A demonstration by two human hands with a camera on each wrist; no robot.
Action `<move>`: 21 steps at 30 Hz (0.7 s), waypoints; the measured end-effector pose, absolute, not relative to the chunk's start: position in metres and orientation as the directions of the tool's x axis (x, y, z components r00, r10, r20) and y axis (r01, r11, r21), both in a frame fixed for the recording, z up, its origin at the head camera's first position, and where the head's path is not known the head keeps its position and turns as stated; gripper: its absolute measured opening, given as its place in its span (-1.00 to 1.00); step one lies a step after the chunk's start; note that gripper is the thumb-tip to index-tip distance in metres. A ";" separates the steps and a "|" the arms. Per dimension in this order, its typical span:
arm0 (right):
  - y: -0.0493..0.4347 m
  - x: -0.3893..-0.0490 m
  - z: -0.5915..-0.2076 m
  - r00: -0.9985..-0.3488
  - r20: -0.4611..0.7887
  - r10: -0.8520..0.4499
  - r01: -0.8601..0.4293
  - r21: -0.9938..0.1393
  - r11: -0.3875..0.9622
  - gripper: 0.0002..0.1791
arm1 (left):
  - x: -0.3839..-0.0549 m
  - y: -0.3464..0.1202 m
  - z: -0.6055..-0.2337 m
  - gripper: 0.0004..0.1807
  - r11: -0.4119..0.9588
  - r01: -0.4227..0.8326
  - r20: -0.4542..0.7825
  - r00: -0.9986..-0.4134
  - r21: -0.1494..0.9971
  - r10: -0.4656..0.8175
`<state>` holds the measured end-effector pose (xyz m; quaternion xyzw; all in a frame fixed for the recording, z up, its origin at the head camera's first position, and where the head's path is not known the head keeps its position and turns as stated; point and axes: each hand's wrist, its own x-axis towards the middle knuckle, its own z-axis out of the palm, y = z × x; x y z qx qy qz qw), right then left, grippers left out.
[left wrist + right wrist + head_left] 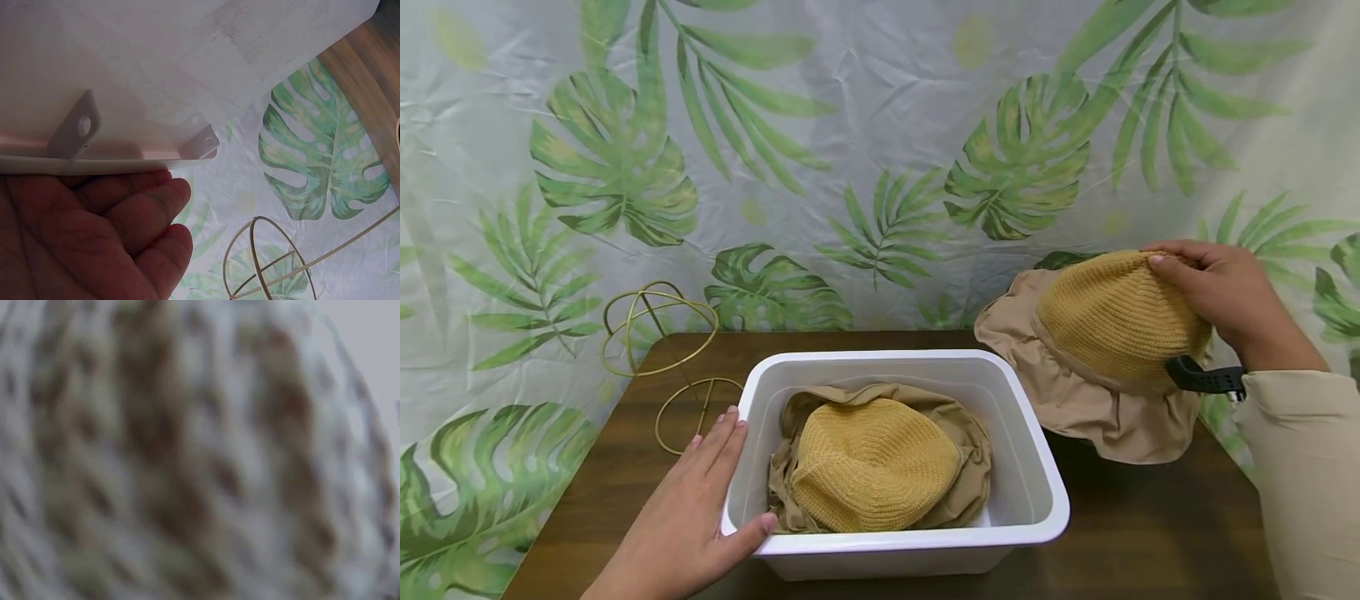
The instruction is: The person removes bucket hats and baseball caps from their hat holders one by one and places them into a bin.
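Note:
My right hand (1232,292) pinches the top of a hat with a mustard knitted crown (1123,312) and a wavy tan cloth brim (1120,421), held up to the right of the white tub (1037,467). Blurred knit (206,450) fills the right wrist view. A similar hat (876,467) lies in the tub, its tan brim bunched around the crown. At the tub's left corner, my left hand (688,504) rests against the rim, fingers extended and thumb along the front edge. The left wrist view shows its fingers (150,212) just under the rim.
A gold wire stand (658,333) is behind my left hand, on the left of the dark wooden table (617,467). Behind the table hangs a leaf-print cloth (880,125). A black band (1206,377) circles my right wrist.

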<state>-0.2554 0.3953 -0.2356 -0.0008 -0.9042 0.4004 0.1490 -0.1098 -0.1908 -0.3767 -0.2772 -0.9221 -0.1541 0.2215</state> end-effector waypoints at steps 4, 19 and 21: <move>0.389 -0.259 -0.233 -0.950 0.283 0.136 -0.110 -0.707 0.699 -0.49 | -0.110 -0.191 -0.377 0.04 0.797 0.583 0.500 -0.743 0.158 0.445; 0.383 -0.259 -0.232 -0.945 0.281 0.164 -0.094 -0.718 0.690 -0.49 | -0.110 -0.191 -0.379 0.03 0.794 0.586 0.504 -0.740 0.160 0.445; 0.382 -0.260 -0.230 -0.946 0.273 0.175 -0.076 -0.711 0.699 -0.47 | -0.110 -0.191 -0.379 0.03 0.795 0.586 0.506 -0.739 0.157 0.445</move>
